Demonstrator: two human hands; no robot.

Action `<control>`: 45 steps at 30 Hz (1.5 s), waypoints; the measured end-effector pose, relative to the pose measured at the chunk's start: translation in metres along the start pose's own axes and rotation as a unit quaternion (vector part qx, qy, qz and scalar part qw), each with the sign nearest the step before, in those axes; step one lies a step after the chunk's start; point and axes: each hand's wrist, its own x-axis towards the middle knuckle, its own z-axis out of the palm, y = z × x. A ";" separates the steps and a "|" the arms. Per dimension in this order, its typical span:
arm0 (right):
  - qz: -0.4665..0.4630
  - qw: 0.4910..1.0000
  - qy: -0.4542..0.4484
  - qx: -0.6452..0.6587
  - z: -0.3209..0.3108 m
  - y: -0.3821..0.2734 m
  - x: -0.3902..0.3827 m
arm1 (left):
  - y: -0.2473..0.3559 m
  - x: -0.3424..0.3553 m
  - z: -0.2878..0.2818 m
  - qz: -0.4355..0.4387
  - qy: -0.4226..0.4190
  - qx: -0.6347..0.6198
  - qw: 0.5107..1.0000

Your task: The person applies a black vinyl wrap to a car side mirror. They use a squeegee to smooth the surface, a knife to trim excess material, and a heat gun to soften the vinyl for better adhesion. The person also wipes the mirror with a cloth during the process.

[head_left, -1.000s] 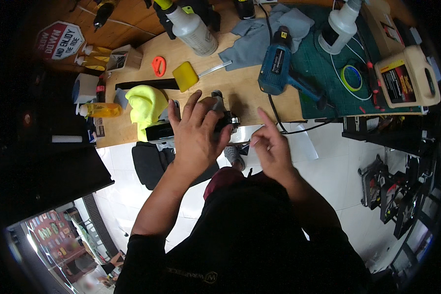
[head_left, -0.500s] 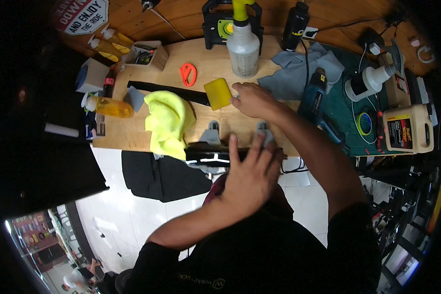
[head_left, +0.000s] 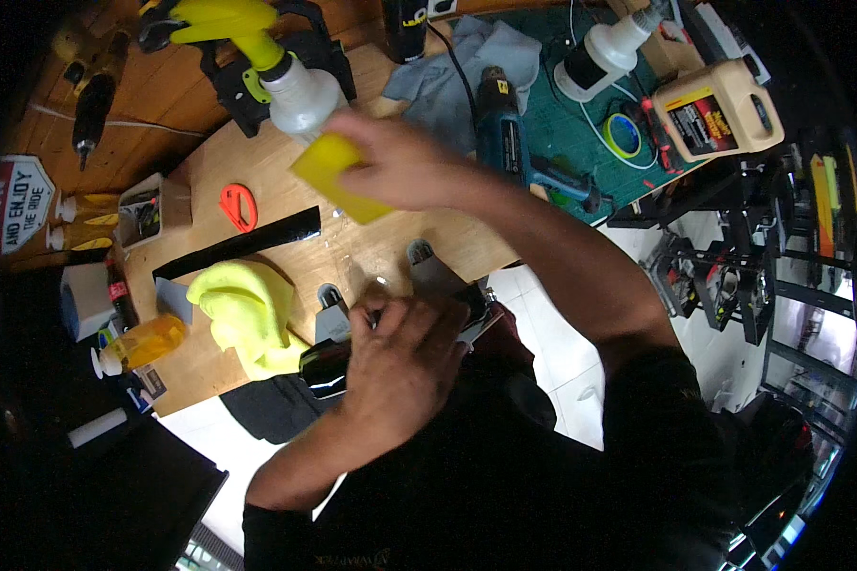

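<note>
My right hand [head_left: 395,164] is closed on a flat yellow squeegee [head_left: 331,169], raised above the bench and slightly blurred. At the bench's front edge lies a glossy black piece [head_left: 324,365], partly hidden under my left hand [head_left: 402,357]. The fingers of that hand are curled over it and grip it. Two grey supports [head_left: 432,272] stick out behind the piece. To its left is a crumpled bright yellow cloth [head_left: 248,314]. A black strip [head_left: 243,240] lies farther back, with an orange-red cutter [head_left: 238,206] beyond it.
A spray bottle [head_left: 305,100] stands behind my right hand. Grey cloth [head_left: 457,71], a heat gun [head_left: 502,124] and a green mat [head_left: 567,133] with a beige jug [head_left: 719,109] occupy the right. Soap bottle [head_left: 143,343] and bin [head_left: 154,211] stand left.
My right hand has picked up the yellow squeegee from the bench and lifted it. My left hand's fingers, earlier stretched out, have curled over the black piece. The view has turned.
</note>
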 end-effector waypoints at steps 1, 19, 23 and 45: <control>0.061 0.995 0.010 0.076 -0.028 0.000 -0.034 | 0.002 0.007 -0.011 -0.011 -0.025 -0.008 1.000; 0.110 0.962 0.014 0.250 -0.014 0.036 -0.202 | -0.004 0.047 -0.011 -0.048 -0.129 -0.073 0.988; 0.123 0.962 -0.009 0.245 -0.018 0.033 -0.198 | -0.005 0.045 -0.010 -0.047 -0.131 -0.067 0.988; 0.153 0.940 0.186 0.241 0.027 0.009 -0.224 | -0.009 0.058 -0.011 0.014 -0.173 -0.079 0.982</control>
